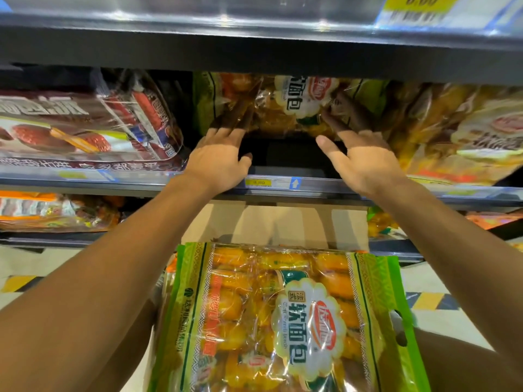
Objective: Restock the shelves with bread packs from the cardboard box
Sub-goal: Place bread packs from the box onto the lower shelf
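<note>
A green-edged bread pack (294, 106) of yellow rolls stands deep in the middle shelf (339, 185), under the shadow of the shelf above. My left hand (220, 157) reaches in with straight fingers that touch the pack's lower left edge. My right hand (362, 154) has its fingers spread against the pack's lower right side. A dark bare gap of shelf lies in front of the pack, between my hands. A second, identical bread pack (283, 321) lies flat below my forearms, close to me. Tan cardboard flaps (283, 222) show just beyond it.
Dark red packs (85, 128) fill the shelf to the left and more yellow packs (452, 137) crowd the right. The upper shelf's edge (254, 46) hangs low overhead. The lower shelf holds packs at the left (56, 210) and right (379, 222). Tiled floor lies below.
</note>
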Demonstrator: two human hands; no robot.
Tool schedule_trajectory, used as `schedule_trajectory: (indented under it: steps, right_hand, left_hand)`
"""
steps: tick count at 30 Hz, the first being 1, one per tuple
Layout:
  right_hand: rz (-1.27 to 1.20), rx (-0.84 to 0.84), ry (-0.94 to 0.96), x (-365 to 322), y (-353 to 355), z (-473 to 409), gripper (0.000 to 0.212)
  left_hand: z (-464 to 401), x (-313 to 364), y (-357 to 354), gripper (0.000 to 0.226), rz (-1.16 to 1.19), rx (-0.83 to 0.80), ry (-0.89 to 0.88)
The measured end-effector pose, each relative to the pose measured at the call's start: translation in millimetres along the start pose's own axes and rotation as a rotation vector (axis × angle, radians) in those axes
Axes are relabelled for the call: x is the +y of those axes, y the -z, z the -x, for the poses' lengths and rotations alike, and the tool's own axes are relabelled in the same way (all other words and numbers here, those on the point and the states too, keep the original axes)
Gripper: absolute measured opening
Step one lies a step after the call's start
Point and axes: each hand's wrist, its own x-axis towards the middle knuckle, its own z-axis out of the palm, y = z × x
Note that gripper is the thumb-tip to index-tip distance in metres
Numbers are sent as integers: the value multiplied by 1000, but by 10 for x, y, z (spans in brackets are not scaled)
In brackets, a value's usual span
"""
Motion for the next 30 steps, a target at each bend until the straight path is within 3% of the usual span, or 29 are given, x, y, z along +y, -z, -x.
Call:
schedule_trajectory:
  steps: [9,15,21,26,28,30]
  right_hand:
    - [-129,71,286,243,211,596,60]
    - [-225,-41,288,496,170,1251,61]
    - [-163,-235,89,746,77,1724,77]
    - [-388,-478,-293,916,-8,1930,96]
    - [-437,-565,-388,917,-43,1944,86]
    - [-471,-612,-399,916,-103,1932,61]
  left_hand:
    - [504,-58,187,57,142,83,-98]
    - [1190,-204,120,60,199,-49,-125]
    - [1734,-365,51,76,162,-320,102]
    - [1945,-423,60,77,108,-537,342]
    - [1968,-424,65,67,146,-608,403]
    - [1977,-446,58,59,192,-689,406]
